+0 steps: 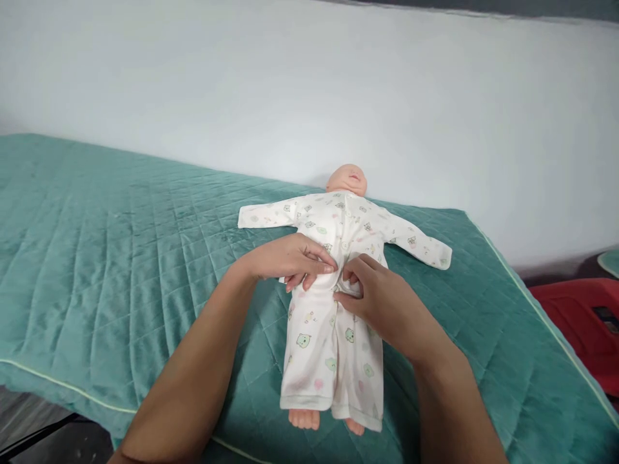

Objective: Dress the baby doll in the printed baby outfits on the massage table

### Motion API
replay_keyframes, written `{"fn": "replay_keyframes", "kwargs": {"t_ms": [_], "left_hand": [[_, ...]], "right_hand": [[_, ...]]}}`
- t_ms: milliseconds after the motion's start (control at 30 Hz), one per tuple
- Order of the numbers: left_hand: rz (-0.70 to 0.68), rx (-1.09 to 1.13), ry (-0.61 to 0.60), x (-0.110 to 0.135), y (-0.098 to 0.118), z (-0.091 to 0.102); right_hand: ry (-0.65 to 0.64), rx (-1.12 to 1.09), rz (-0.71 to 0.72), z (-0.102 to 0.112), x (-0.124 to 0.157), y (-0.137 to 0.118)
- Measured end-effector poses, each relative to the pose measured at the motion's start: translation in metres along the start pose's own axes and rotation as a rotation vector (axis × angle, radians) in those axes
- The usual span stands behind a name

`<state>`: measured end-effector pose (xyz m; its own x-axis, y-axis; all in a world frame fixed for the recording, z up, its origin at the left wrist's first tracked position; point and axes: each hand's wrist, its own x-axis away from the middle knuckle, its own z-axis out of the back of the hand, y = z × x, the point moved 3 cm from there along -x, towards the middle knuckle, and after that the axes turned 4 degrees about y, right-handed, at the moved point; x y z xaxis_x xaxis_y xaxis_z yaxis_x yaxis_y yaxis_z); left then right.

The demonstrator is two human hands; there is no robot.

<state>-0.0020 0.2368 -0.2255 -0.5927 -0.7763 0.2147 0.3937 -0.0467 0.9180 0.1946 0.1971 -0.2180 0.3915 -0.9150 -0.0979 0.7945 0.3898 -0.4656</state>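
A baby doll [347,179] lies on its back, dressed in a white long-sleeved baby top [314,219] and white trousers [309,361] with small animal prints. Its sleeves spread out to both sides, and its toes show below the trouser cuffs. At the doll's waist, my left hand [302,261] is closed, thumb and forefinger pinching the front edge of the top. My right hand [374,287] faces it closely, with curled fingers closed on the other side of the top's front. The fingers hide the exact spot of cloth between them.
A green quilted cover [145,258] with pale piping lies under the doll. Behind it rises a white wall [290,90]. A red plastic object [575,322] stands beyond the right edge, and grey floor [29,412] shows at the lower left.
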Motion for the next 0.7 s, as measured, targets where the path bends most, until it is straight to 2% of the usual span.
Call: {"fn": "replay_keyframes", "kwargs": {"t_ms": [100,200,267,433,500,567,700], "left_hand": [[-0.016,0.019,0.0,0.0,-0.001,0.0],[-0.028,0.035,-0.008,-0.001,-0.003,0.0],[-0.025,0.036,-0.008,-0.002,-0.004,0.0],[-0.003,0.017,-0.026,-0.002,-0.002,0.0],[-0.005,-0.003,-0.035,-0.001,0.0,-0.001],[-0.022,-0.023,-0.043,0.0,0.003,-0.002],[-0.044,-0.036,-0.05,0.001,0.007,-0.003]], "right_hand": [[0.039,0.07,-0.028,-0.003,0.001,-0.006],[0.102,0.022,-0.035,-0.002,-0.002,-0.004],[0.107,-0.126,-0.036,0.0,-0.004,0.004],[0.028,-0.648,-0.075,0.002,-0.006,0.026],[0.024,-0.752,-0.08,0.001,-0.007,0.028],[0.012,-0.727,-0.054,-0.002,-0.007,0.024],[-0.009,-0.477,0.041,-0.006,-0.008,0.01]]}}
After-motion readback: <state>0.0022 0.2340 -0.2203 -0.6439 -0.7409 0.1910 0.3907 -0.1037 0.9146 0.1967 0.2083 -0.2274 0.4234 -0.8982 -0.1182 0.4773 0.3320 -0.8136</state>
